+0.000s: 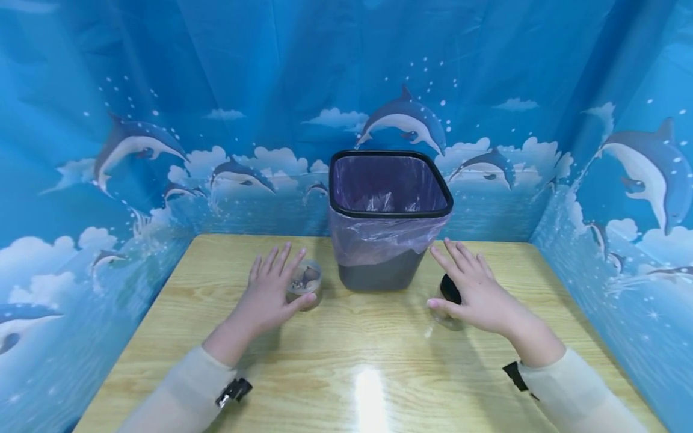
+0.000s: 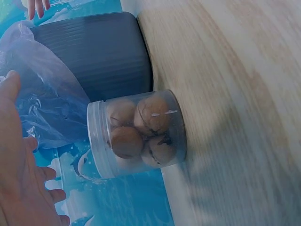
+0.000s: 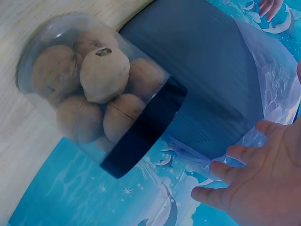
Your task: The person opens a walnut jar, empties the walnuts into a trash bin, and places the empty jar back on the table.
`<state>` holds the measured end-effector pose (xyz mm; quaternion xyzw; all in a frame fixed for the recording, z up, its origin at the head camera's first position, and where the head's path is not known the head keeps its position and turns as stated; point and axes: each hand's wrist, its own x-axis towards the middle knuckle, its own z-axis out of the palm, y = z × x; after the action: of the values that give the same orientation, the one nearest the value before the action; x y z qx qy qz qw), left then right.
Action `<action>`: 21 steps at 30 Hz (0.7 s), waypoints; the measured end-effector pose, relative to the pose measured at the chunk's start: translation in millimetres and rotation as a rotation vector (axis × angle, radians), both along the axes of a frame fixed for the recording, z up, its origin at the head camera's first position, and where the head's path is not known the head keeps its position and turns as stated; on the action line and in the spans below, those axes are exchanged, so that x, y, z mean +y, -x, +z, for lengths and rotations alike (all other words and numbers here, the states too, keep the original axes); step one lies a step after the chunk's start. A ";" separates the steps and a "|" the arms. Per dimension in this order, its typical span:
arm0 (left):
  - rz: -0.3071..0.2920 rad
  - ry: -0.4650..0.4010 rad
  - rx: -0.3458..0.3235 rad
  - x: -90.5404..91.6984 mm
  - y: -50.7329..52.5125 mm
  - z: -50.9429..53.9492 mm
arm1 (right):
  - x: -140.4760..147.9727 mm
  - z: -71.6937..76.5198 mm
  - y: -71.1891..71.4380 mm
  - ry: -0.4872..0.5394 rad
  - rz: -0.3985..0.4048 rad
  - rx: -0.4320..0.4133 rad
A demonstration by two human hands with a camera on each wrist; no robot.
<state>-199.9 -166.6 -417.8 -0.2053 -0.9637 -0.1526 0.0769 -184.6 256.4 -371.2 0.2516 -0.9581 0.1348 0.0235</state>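
Note:
My left hand (image 1: 269, 296) is spread above the table beside a clear plastic jar (image 1: 307, 278), holding nothing. In the left wrist view that jar (image 2: 136, 134) stands upright with several round brown nuts (image 2: 153, 114) inside; no lid shows on its rim. On the other side, my right hand (image 1: 479, 296), fingers spread, hovers over a second clear jar with a black lid (image 1: 449, 290) and partly hides it. The right wrist view shows this lidded jar (image 3: 84, 101) holding several similar nuts (image 3: 104, 74). Neither hand appears to grip its jar.
A grey waste bin (image 1: 379, 278) with a black rim and a purple plastic liner (image 1: 379, 240) stands between the jars, toward the back of the wooden table (image 1: 325, 361). A blue dolphin-print curtain (image 1: 303, 66) surrounds the table at the back and sides.

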 end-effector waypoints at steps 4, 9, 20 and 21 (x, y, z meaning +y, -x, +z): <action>-0.001 -0.013 0.003 0.4 -1.2 -3.6 | -1.5 -3.4 -1.4 0.004 0.005 0.014; -0.007 -0.035 0.013 2.5 -2.4 -6.7 | -3.8 -7.3 -2.7 0.021 0.012 0.026; -0.003 -0.061 -0.008 6.0 -5.0 -11.8 | -9.2 -16.6 -5.6 0.074 0.020 -0.003; -0.002 -0.064 -0.014 6.4 -4.8 -12.1 | -9.8 -17.3 -5.8 0.079 0.023 -0.003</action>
<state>-195.0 -160.3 -429.9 -0.2025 -0.9586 -0.1847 0.0767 -178.9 246.6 -388.5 0.2611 -0.9491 0.1733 0.0305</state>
